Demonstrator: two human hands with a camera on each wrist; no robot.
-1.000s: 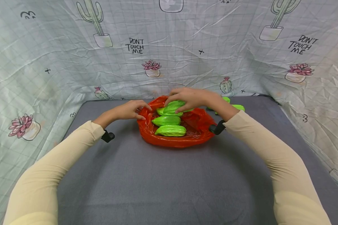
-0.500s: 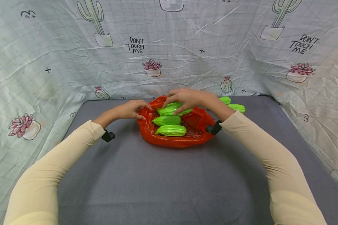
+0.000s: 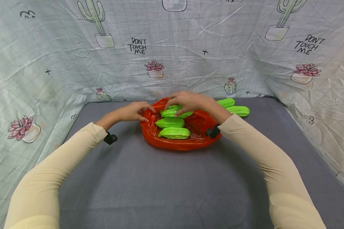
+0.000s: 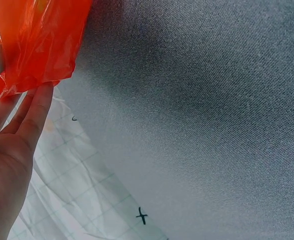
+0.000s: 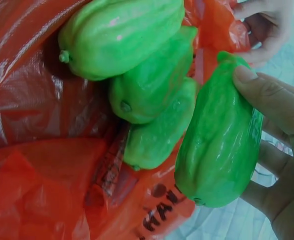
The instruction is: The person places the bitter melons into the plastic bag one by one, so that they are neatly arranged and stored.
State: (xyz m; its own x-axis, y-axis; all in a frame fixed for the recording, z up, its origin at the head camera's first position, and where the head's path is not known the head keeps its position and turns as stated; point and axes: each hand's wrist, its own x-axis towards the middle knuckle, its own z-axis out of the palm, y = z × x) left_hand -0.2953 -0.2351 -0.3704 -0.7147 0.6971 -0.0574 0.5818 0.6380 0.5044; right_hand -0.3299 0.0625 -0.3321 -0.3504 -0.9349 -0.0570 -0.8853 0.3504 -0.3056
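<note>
A red plastic bag [image 3: 177, 145] lies spread wide at its mouth near the back of the table. My left hand [image 3: 132, 111] grips its left edge; in the left wrist view the thumb is on one side of the bag [image 4: 39, 45], fingers on the other. My right hand [image 3: 190, 101] holds a ridged green papaya-shaped fruit [image 5: 217, 142] over the far part of the bag, thumb along its narrow end. Three similar fruits, including a pale one [image 5: 122, 37], lie side by side inside the bag. In the head view, the front fruit [image 3: 174, 133] lies crosswise.
Outside the bag, behind my right forearm, two more green fruits [image 3: 238, 111] lie on the grey table cloth [image 3: 160, 184]. A patterned fabric backdrop [image 3: 183, 70] rises behind and on both sides. Black wrist straps with cameras [image 3: 213, 131] jut below the sleeves.
My right hand has lowered the fruit slightly into the bag, and its forearm has shifted left, uncovering more of the two fruits outside. My left hand stays on the bag's edge.
</note>
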